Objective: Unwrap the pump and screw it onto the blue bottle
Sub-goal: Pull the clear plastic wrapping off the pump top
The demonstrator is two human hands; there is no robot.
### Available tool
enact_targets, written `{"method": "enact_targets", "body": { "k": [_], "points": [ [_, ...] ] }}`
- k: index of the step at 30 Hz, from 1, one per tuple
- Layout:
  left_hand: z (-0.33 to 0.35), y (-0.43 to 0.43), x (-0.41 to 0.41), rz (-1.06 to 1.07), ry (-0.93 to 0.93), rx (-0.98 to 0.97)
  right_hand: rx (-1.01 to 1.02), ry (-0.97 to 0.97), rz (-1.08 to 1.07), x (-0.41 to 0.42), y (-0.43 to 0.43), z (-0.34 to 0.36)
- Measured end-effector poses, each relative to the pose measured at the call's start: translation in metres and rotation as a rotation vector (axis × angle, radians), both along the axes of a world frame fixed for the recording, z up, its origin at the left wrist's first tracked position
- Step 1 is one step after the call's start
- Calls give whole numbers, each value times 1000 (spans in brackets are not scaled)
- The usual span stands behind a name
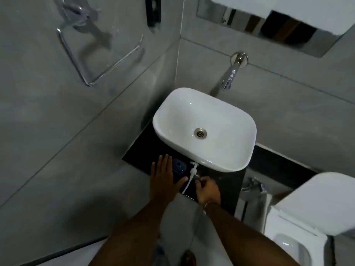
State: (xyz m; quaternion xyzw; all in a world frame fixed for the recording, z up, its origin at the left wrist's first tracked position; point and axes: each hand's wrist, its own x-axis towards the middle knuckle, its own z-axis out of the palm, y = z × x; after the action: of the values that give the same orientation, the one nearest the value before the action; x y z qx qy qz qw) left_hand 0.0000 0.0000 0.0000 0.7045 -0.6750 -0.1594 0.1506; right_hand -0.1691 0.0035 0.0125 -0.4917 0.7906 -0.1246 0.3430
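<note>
Left hand (163,179) spread flat beside round blue bottle (179,166); right hand (207,190) pinches white plastic pump (192,171).

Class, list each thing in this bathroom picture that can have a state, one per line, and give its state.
Blue bottle: upright on the dark counter, no pump fitted.
Pump: off the bottle, lying on the counter with its tube trailing toward the person.
Left hand: open, fingers spread beside the bottle.
Right hand: fingers curled by the pump; grip unclear.
Tap: no water running.
Basin: empty, drain unplugged.
</note>
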Motion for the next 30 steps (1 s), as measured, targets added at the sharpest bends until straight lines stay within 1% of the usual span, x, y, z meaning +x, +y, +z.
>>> {"method": "enact_targets", "body": {
  "k": [2, 4, 9, 13, 17, 18, 20, 23, 25, 28, 30],
  "points": [
    [-7, -8, 3, 54, 56, 5, 46, -58, -140, 11, -19, -7],
    [-13, -12, 5, 70, 85, -12, 92, -82, -233, 22, -36, -6],
    [-25, -16, 5, 66, 173, -38, 93, -94, -342, 36, -55, -19],
    [-29, -19, 6, 66, 199, -34, 75, -44, -318, 31, -60, -27],
    [-31, -17, 5, 71, 216, -2, 41, -40, -137, 20, -47, -14],
    [-31, -18, 5, 71, 228, 9, 8, -45, -106, 19, -41, -6],
    [-32, -17, 4, 75, 252, 8, -129, -85, -105, 14, -28, 15],
    [-33, -15, 4, 85, 266, -8, -380, -280, -211, 15, -18, 52],
    [-33, -15, 5, 83, 256, -19, -503, -407, -206, 22, -20, 74],
    [-32, -14, 5, 75, 241, -39, -583, -528, -162, 37, -28, 90],
    [-32, -14, 5, 78, 235, -47, -612, -553, -134, 45, -30, 92]
  ]
}}
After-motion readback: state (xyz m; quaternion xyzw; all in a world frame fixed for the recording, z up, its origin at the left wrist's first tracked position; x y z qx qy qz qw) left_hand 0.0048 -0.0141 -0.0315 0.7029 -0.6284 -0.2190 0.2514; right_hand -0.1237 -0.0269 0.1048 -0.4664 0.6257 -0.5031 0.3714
